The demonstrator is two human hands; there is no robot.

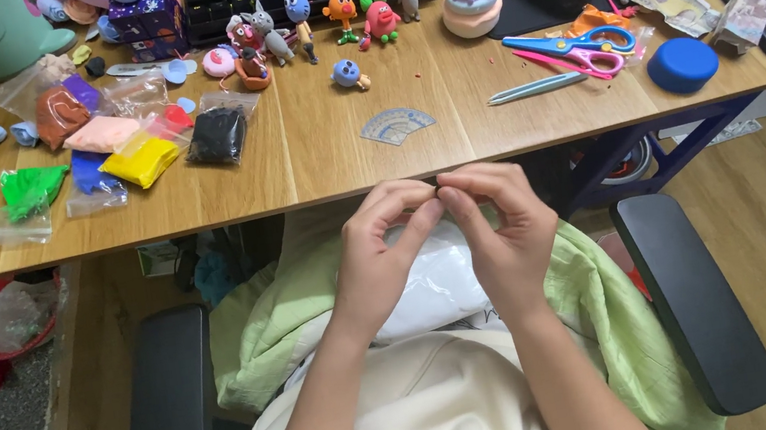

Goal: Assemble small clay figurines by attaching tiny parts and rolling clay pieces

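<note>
Both hands pinch a tiny, unseen bit below the desk edge.
I note left hand (378, 251) and right hand (504, 227) fingertips closed together; finished clay figures (343, 14) at 12 o'clock, clay bags (137, 161) at 10 o'clock.

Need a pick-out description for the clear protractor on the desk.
Start at the wooden desk, then its near edge just above the left hand and right hand. The protractor lies flat there alone: a clear half-disc, unlike the coloured clay bags to the left.
</note>
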